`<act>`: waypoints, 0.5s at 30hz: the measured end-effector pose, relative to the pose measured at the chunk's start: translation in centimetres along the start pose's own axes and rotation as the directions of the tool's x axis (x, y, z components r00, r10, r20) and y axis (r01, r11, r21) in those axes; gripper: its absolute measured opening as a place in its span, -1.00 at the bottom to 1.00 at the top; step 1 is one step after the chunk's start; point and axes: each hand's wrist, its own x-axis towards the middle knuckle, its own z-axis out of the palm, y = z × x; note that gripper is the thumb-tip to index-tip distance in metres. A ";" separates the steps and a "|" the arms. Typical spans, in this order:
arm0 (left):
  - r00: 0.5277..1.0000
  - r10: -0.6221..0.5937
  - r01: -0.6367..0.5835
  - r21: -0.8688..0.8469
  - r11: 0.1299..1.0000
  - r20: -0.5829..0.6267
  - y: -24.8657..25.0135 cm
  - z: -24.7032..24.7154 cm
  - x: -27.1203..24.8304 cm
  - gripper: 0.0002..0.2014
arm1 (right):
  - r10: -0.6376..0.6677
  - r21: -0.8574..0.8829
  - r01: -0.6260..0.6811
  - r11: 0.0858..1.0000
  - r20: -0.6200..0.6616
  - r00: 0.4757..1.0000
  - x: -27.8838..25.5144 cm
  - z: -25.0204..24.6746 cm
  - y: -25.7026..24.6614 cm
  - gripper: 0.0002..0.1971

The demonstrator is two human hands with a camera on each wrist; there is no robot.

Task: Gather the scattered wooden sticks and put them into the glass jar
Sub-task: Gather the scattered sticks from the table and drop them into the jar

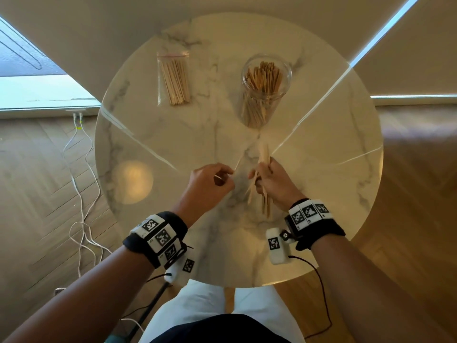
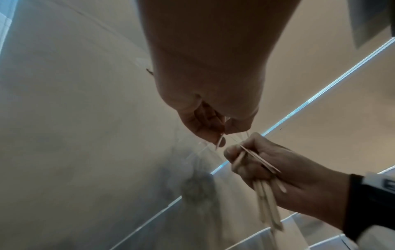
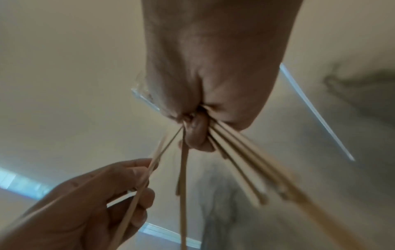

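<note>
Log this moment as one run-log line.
left hand: pinches one stick | right hand: grips bundle | jar: partly filled | bag: untouched

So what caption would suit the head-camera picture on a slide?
Right hand grips a bundle of wooden sticks; left hand pinches one stick, near the glass jar.

A round white marble table (image 1: 321, 169) with grey veining stood on a wooden floor (image 1: 37, 169) laid in a herringbone pattern. Pale roller blinds (image 1: 408, 45) covered the windows behind it, with thin strips of daylight showing at their edges and mirrored as bright lines on the glossy tabletop. White cables (image 1: 79, 194) trailed across the floor from a wall socket at the left.
</note>
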 end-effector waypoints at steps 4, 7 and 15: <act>0.997 0.075 -0.075 -0.053 0.996 -0.005 1.2 1.5 -0.9 -0.91 | 0.042 0.331 -0.010 0.944 -0.088 0.995 0.0 0.8 -0.4 -0.78; 0.995 0.083 -0.089 -0.102 0.991 -0.063 2.0 2.4 -1.1 -0.90 | 0.120 0.463 -0.040 0.885 -0.144 0.982 0.2 0.8 -0.1 -0.79; 0.942 0.327 -0.329 -0.019 0.944 -0.067 1.8 3.4 -0.8 -0.85 | 0.214 0.484 -0.175 0.857 -0.026 0.977 0.0 0.2 -0.1 -0.69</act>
